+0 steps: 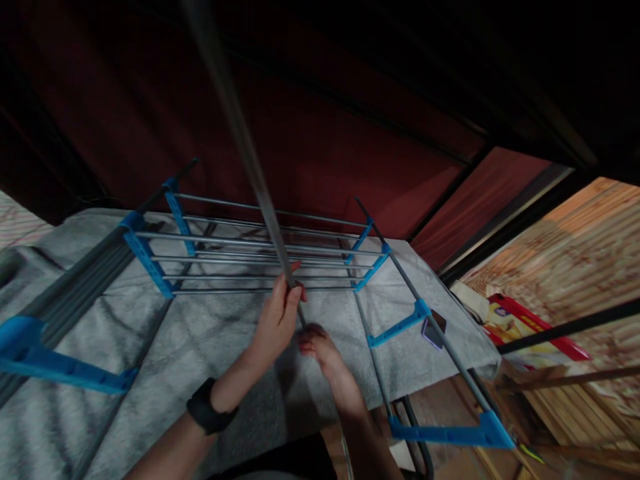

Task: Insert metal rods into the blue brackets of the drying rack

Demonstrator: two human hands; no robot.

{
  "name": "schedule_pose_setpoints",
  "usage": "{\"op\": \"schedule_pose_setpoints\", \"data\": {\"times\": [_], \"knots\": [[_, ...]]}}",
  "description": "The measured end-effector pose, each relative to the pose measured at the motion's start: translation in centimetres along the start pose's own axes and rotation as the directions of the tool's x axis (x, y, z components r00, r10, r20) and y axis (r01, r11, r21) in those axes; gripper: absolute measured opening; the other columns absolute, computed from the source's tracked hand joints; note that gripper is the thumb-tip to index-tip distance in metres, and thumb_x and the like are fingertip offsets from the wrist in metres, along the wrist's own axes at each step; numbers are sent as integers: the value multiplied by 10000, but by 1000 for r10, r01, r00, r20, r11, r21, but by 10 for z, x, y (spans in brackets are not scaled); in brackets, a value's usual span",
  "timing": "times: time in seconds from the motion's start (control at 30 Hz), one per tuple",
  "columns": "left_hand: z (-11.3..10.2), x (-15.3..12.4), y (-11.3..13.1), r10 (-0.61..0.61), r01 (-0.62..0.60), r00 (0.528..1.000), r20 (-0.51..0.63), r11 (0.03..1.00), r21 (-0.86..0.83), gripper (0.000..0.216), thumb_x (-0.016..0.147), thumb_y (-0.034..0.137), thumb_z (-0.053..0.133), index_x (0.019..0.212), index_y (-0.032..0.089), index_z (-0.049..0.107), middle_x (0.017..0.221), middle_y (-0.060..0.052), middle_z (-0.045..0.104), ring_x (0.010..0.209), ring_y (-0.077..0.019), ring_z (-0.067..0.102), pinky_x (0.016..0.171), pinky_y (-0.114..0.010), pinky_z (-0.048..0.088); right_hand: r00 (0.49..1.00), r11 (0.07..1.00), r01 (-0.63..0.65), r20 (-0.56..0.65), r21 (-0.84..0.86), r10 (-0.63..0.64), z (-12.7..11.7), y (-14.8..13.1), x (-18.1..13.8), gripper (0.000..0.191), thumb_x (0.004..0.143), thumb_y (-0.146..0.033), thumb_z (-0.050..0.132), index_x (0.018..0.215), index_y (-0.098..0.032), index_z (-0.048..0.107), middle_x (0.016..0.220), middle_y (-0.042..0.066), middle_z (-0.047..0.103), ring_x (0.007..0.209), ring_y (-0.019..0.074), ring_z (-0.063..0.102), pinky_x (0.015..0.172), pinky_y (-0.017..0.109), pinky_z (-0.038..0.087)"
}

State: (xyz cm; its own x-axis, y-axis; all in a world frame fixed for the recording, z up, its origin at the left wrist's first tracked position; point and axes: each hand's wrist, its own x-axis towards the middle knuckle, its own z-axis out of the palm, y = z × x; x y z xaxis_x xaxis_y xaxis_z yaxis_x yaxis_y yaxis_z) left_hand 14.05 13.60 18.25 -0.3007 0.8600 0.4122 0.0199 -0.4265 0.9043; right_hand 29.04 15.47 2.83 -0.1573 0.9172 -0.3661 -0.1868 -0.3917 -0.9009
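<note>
A long grey metal rod [240, 133] rises from the centre of the view up toward the camera, blurred near the top. My left hand [277, 320] is closed around the rod low down, a black watch on its wrist. My right hand [320, 347] pinches the rod's bottom end just above the grey blanket [210, 347]. Right behind my hands stands a rack shelf [260, 257] of grey rods between blue plastic brackets.
Blue-jointed rack side frames lie on the left [60, 370] and on the right [440, 333] of the blanket. A small dark phone-like object [433, 330] rests by the right frame. A red and yellow package [525, 327] lies on the wooden floor at right. Dark red wall behind.
</note>
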Motion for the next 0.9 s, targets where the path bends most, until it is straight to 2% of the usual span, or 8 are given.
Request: {"op": "schedule_pose_setpoints", "data": {"times": [0.1,0.17,0.27,0.37,0.47,0.57,0.77,0.9], "knots": [[-14,10,11,32,-43,997,65,984,173,466,1030,465,563,1422,223,634,795,8,656,715,-189,601,722,-307,506,996,993,3,85,-116,7,15,3,-3,235,731,-350,809,926,-256,717,689,-66,678,619,148,595,587,276,480],[-23,13,15,51,-90,991,126,941,325,474,1055,453,500,1450,210,599,942,-25,724,816,-203,662,785,-327,549,997,991,12,78,-136,-1,16,0,-3,289,702,-357,824,955,-243,740,685,-41,687,620,162,590,608,309,482],[-34,15,10,157,-257,959,236,834,489,463,1088,434,417,1455,206,583,1240,-94,754,1115,-255,711,973,-393,576,998,993,34,54,-116,-28,9,-12,-1,315,681,-384,817,953,-235,760,776,15,748,680,184,617,675,354,507],[-44,12,-6,197,-373,923,330,673,639,460,1114,371,346,1469,212,592,1183,-105,763,1087,-272,724,956,-413,579,999,996,49,23,-69,-47,-1,-31,-1,362,654,-403,818,975,-242,772,857,35,780,745,203,643,738,375,528],[-55,5,-26,143,-388,920,365,471,793,455,1105,297,350,1453,214,630,1025,-98,748,943,-284,718,856,-412,570,994,996,95,-48,-3,-95,-10,-50,-4,397,647,-394,827,1007,-239,767,890,36,788,802,213,671,785,372,534],[-69,-5,-47,73,-402,913,400,324,857,448,1073,215,388,1419,240,672,1002,-92,743,884,-282,707,830,-415,548,980,984,159,-132,76,-148,-15,-63,-9,409,646,-371,839,1022,-232,763,906,27,794,812,198,681,803,349,533],[-87,-19,-76,-56,-436,884,464,256,863,524,1032,108,380,1456,232,663,1064,-93,765,965,-277,729,894,-426,519,930,919,301,-290,253,-225,-19,-75,-15,377,677,-295,838,1044,-249,764,1055,15,811,990,201,732,889,331,571],[-93,-25,-80,-146,-438,865,481,249,864,561,1021,94,362,1483,229,649,1091,-101,764,980,-280,728,917,-438,518,918,863,360,-298,354,-261,-28,-78,-9,268,705,-236,811,961,-260,737,974,-31,790,958,168,739,951,328,589]]}}
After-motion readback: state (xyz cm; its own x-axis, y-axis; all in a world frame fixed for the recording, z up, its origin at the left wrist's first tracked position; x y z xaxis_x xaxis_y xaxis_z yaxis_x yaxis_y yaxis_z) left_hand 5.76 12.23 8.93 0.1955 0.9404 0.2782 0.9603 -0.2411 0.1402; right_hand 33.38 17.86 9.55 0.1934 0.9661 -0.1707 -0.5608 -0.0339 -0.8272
